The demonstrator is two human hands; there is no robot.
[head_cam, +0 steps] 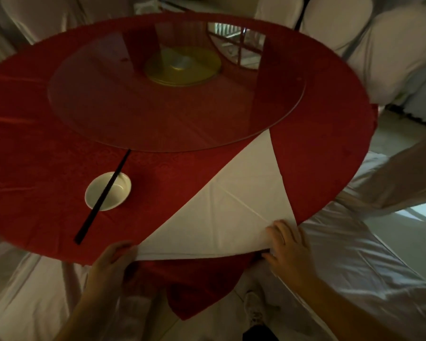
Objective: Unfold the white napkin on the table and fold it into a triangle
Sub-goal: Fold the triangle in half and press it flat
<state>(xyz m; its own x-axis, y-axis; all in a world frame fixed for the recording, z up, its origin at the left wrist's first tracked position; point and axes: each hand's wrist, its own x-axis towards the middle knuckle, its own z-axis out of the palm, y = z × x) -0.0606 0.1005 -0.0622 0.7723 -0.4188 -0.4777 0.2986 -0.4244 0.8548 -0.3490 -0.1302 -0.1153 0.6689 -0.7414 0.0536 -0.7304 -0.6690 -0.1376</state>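
Note:
The white napkin [229, 205] lies on the red tablecloth [47, 148] as a large triangle, its tip pointing away under the glass turntable's rim and its long edge along the table's near edge. Crease lines cross its surface. My left hand [111, 264] pinches the napkin's near left corner at the table edge. At the near right corner, my right hand [287, 247] rests with fingers on top of the cloth and the thumb under its edge.
A small white dish [119, 193] with black chopsticks [103, 195] laid across it sits left of the napkin. A round glass turntable [177, 112] on a gold base [182, 67] fills the table's middle. White-covered chairs [391, 52] ring the table.

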